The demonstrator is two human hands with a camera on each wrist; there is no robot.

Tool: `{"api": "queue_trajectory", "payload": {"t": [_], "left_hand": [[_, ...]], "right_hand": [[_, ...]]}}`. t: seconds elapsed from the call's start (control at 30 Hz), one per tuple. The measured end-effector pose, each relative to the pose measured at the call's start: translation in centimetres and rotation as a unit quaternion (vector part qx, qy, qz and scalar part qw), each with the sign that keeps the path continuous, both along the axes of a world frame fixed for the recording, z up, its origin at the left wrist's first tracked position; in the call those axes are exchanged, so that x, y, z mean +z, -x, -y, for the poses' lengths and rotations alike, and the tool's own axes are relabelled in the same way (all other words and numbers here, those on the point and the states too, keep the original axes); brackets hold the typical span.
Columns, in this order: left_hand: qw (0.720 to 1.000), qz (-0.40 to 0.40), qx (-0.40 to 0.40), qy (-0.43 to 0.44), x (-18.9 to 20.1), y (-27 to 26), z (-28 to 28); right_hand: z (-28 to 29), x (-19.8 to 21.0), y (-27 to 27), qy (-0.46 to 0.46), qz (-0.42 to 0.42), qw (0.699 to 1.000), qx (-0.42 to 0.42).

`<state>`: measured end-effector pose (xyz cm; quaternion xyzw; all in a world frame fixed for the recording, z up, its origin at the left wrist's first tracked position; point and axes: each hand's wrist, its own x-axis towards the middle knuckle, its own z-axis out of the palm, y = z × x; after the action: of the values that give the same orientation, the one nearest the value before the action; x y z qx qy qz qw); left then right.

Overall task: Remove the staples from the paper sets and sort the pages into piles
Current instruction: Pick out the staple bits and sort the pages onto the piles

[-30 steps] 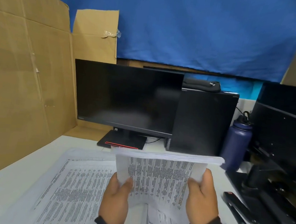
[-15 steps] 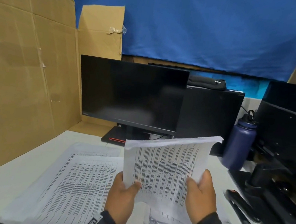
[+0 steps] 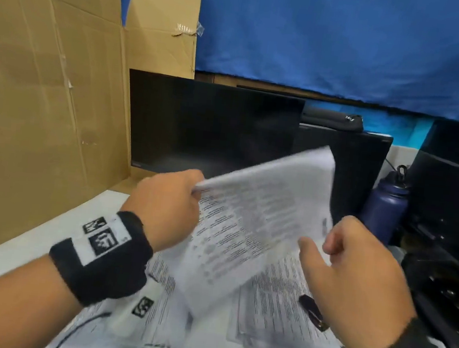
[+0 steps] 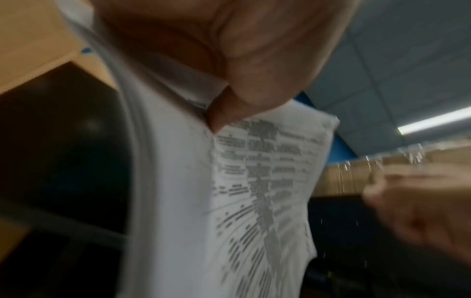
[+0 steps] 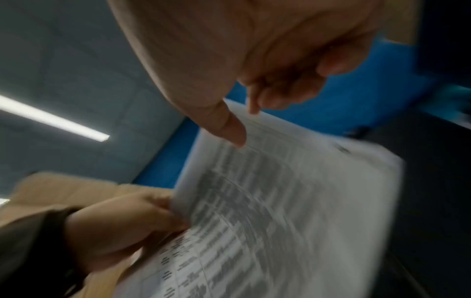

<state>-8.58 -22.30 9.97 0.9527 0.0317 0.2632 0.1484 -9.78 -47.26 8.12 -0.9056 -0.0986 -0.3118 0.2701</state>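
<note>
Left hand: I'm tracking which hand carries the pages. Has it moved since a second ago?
Yes. The left hand rose from the sheet's lower edge, below the monitor, to pinch the paper set at its upper left corner, level with the screen's bottom edge.

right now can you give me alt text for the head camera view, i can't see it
The left hand grips a set of printed pages by one edge, tilted above a white desk, while the right hand is beside its other edge with fingers curled. More printed pages lie on the desk below, with a dark monitor and a blue bottle behind.
</note>
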Motion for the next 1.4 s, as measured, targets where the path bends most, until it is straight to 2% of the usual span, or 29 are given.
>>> {"api": "queue_trajectory", "payload": {"t": [0.07,0.1,0.2,0.27,0.33,0.4,0.43,0.5,0.53,0.57,0.6,0.63,0.67,0.73,0.8,0.87,0.97,1.03,1.1,1.13,1.3,1.4], "left_hand": [[0.989,-0.009,-0.008,-0.148,1.0,0.6,1.0],[0.978,-0.009,-0.019,-0.207,1.3,0.9,1.8],[0.938,-0.002,-0.041,-0.344,1.6,1.9,4.8],[0.934,0.049,-0.065,-0.348,1.6,2.2,6.2],[0.937,0.098,-0.054,-0.332,0.9,1.5,6.5],[0.951,0.152,-0.001,-0.270,0.6,1.2,5.7],[0.965,0.175,0.022,-0.194,0.5,1.4,5.1],[0.981,0.184,0.025,0.056,-0.4,1.6,3.9],[0.968,0.142,0.013,0.209,-0.9,1.5,3.7],[0.932,0.074,-0.010,0.354,-1.6,1.2,3.5],[0.878,0.000,-0.052,0.477,-2.3,0.9,3.5],[0.825,-0.052,-0.091,0.556,-3.3,0.4,3.6],[0.798,-0.065,-0.111,0.589,-4.1,0.1,3.9],[0.819,-0.021,-0.111,0.562,-5.6,-0.1,4.6],[0.867,0.040,-0.080,0.491,-6.8,0.0,5.4],[0.887,0.075,-0.074,0.449,-8.3,0.2,6.2],[0.878,0.047,-0.049,0.474,-11.1,0.1,7.0],[0.854,0.023,-0.017,0.520,-12.2,0.3,7.3],[0.827,0.030,-0.003,0.562,-12.9,0.0,7.3],[0.823,0.034,-0.005,0.567,-13.1,-0.2,7.2],[0.844,0.046,-0.005,0.534,-13.2,-0.9,6.9],[0.841,0.036,-0.003,0.540,-13.7,-1.3,6.7]], "right_hand": [[-1.1,0.2,1.6,0.078,0.127,0.988,0.052],[-1.9,0.0,1.7,0.121,0.153,0.979,0.058],[-3.6,-0.9,0.0,0.207,0.125,0.968,0.064],[-4.0,-1.2,-1.5,0.193,0.076,0.977,0.053],[-3.6,-1.3,-2.9,0.161,0.040,0.986,0.034],[-2.1,-1.5,-4.2,0.108,0.020,0.994,0.023],[-1.2,-1.6,-4.8,0.059,0.017,0.998,0.022],[0.6,-1.9,-5.6,-0.078,-0.011,0.996,0.041],[1.1,-2.2,-5.9,-0.151,-0.037,0.986,0.062],[1.4,-2.5,-6.0,-0.213,-0.059,0.972,0.081],[1.4,-2.7,-5.9,-0.258,-0.073,0.958,0.097],[1.3,-3.0,-5.7,-0.286,-0.077,0.949,0.108],[1.0,-3.4,-5.4,-0.296,-0.075,0.945,0.114],[0.5,-4.2,-5.1,-0.306,-0.063,0.942,0.120],[-0.1,-5.5,-4.9,-0.326,-0.053,0.935,0.125],[-0.4,-7.6,-5.0,-0.329,-0.062,0.935,0.113],[-0.5,-11.0,-4.8,-0.324,-0.121,0.934,0.086],[-0.3,-12.2,-4.8,-0.344,-0.153,0.922,0.084],[-0.1,-12.1,-5.1,-0.365,-0.137,0.916,0.096],[0.0,-11.7,-5.2,-0.381,-0.124,0.910,0.106],[-0.7,-10.6,-6.2,-0.393,-0.129,0.901,0.129],[-1.3,-10.6,-6.4,-0.385,-0.133,0.904,0.125]]}}
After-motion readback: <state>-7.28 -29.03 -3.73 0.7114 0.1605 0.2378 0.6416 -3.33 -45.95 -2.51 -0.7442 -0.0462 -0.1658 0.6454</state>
